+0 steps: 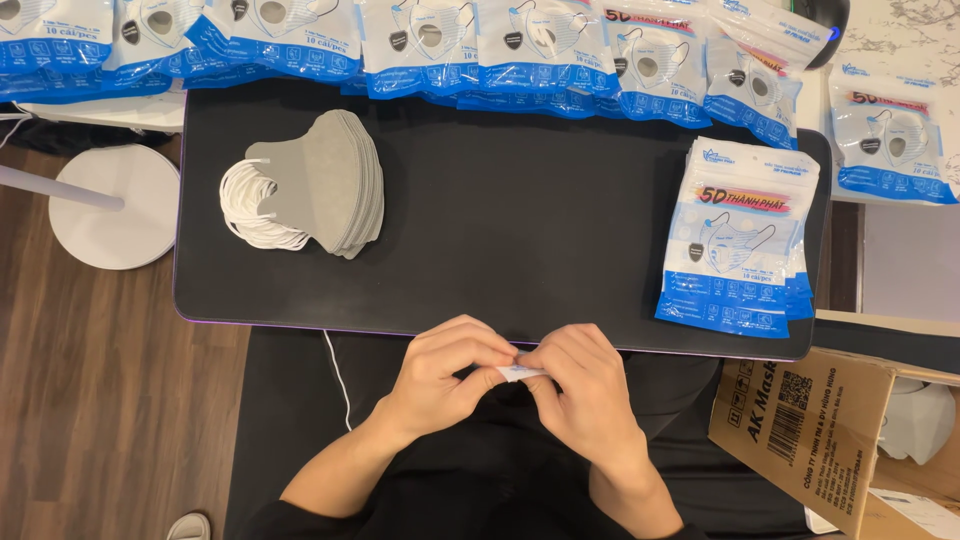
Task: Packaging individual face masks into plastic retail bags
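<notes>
Black matting covers the table where I watch a person work from above, both hands meeting just past its near edge, over the lap. The left hand and the right hand pinch a small white-and-blue packet between them, fingers curled tight on it from either side; only a sliver of it shows between the fingertips, so I cannot tell whether it is being opened or sealed. Held low and close to the body, it sits right under the eyes, which I judge suits fine finger work.

On the mat's left part lies a stack of grey masks, fanned slightly, their white ear loops bunched toward the left edge. At the right end rests a pile of filled blue-and-white pouches, squared up, within easy reach of the right hand. A long overlapping row of the same pouches lines the far edge, well apart from the hands.

To the right, beside the person's knee, a cardboard box stands open, something white visible inside it. On the wooden floor at left is a round white base with a pole.
</notes>
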